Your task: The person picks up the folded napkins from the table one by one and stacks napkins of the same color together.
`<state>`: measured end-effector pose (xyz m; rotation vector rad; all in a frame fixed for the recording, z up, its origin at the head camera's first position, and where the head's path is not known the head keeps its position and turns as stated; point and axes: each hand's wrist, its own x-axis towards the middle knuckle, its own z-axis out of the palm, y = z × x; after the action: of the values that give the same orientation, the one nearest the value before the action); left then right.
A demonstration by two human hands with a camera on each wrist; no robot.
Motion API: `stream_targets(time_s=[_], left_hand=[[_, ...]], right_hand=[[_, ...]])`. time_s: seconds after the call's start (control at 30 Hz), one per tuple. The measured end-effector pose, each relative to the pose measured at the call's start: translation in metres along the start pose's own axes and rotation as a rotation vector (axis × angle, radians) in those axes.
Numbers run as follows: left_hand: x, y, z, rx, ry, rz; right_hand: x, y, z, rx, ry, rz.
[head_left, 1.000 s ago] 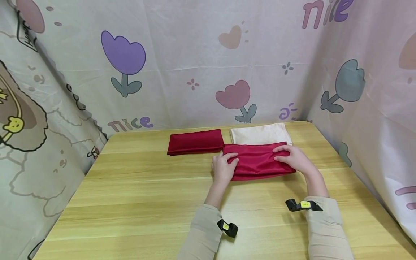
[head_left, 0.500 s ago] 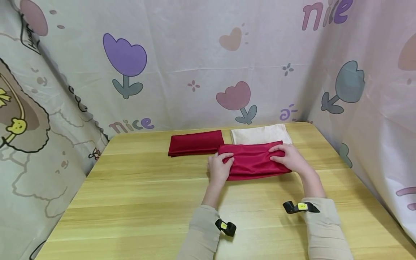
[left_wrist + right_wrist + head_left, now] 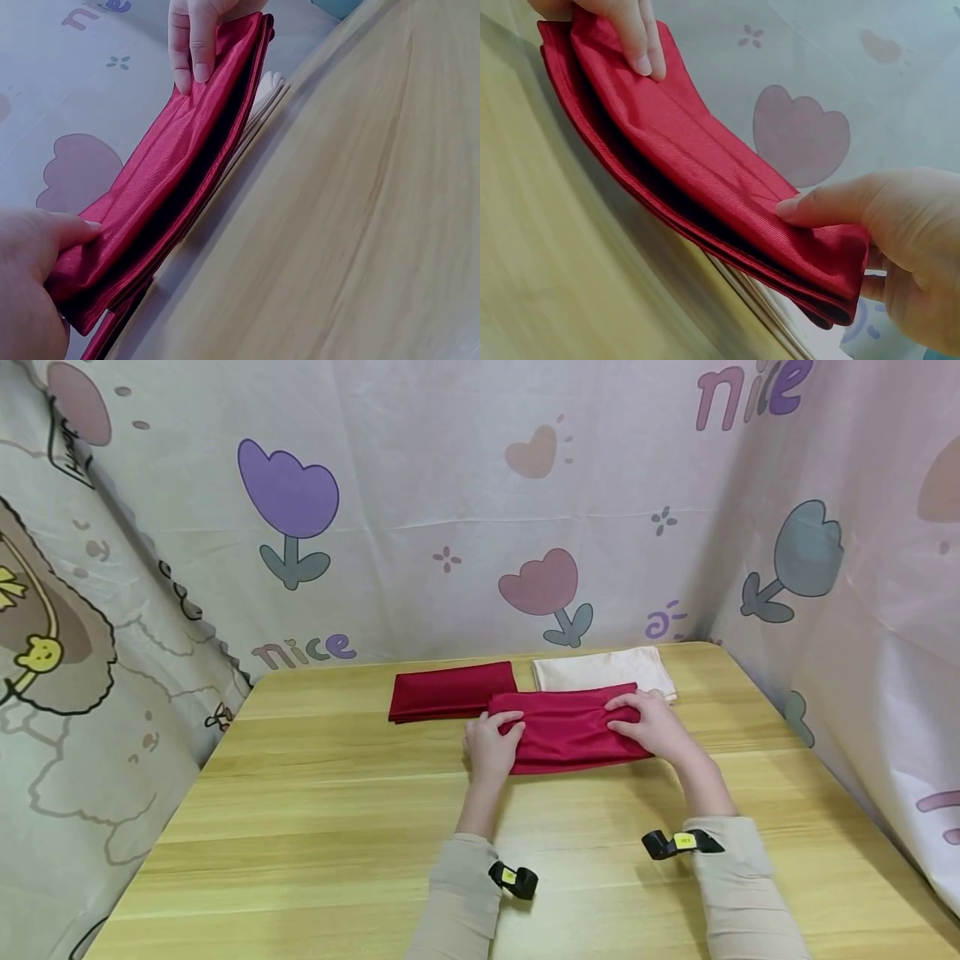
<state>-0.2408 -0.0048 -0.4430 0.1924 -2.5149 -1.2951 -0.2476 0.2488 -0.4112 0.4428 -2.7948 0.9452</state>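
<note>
A folded red satin cloth (image 3: pixel 562 733) is held up over the table between both hands. My left hand (image 3: pixel 492 747) grips its left end, thumb on the upper face as the left wrist view shows. At the other end my right hand (image 3: pixel 654 727) pinches it the same way, thumb on top and fingers underneath in the right wrist view. Loose layers (image 3: pixel 667 202) gape along the near edge of the cloth. Behind its left end lies a second folded red cloth (image 3: pixel 450 692), partly overlapped in the head view. A folded cream cloth (image 3: pixel 600 668) lies behind the held one.
The wooden table (image 3: pixel 315 810) ends at a patterned curtain (image 3: pixel 420 468) at the back, with more curtain on both sides. A small black camera (image 3: pixel 514 880) sits on the left sleeve, another black camera (image 3: pixel 678 842) on the right.
Both hands have carried the red satin cloth to the left, over the right end of the other red cloth. More of the cream cloth's right side shows.
</note>
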Motion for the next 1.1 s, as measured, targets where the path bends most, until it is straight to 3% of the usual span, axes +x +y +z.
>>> stream_targets(time_s=[0.27, 0.57, 0.73, 1.1], left_hand=[[0.006, -0.006, -0.007, -0.035, 0.021, 0.032], [0.005, -0.013, -0.016, -0.011, 0.025, -0.011], [0.006, -0.017, -0.02, -0.012, 0.03, 0.016], [0.012, -0.021, -0.029, -0.019, 0.026, 0.048]], right_hand=[[0.003, -0.008, 0.008, -0.034, 0.077, -0.074], [0.003, -0.014, 0.019, -0.051, 0.129, -0.13], [0.003, -0.017, 0.026, -0.07, 0.187, -0.184], [0.004, -0.028, 0.028, -0.086, 0.177, -0.161]])
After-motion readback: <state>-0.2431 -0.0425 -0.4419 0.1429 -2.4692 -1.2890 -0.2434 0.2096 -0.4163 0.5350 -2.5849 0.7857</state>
